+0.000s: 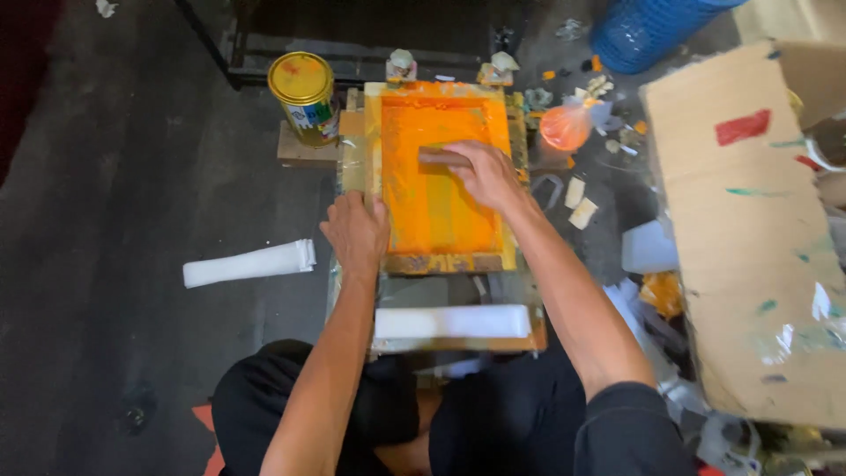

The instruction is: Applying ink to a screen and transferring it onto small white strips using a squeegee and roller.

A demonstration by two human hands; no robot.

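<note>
The orange-inked printing screen (441, 176) lies under both hands: the right hand (483, 172) is closed around a wooden squeegee (441, 157) on the mesh. The left hand (357, 231) grips the frame's near-left corner. A yellow-lidded can (304, 95) stands beyond the left hand, a white folded stack (249, 263) beside it on the floor.

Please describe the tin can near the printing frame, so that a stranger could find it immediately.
Start at the orange-inked frame under both hands. Look past its far left corner: the can stands upright on a wooden board. It is the only round metal tin there, with a yellow lid smeared orange.
</note>
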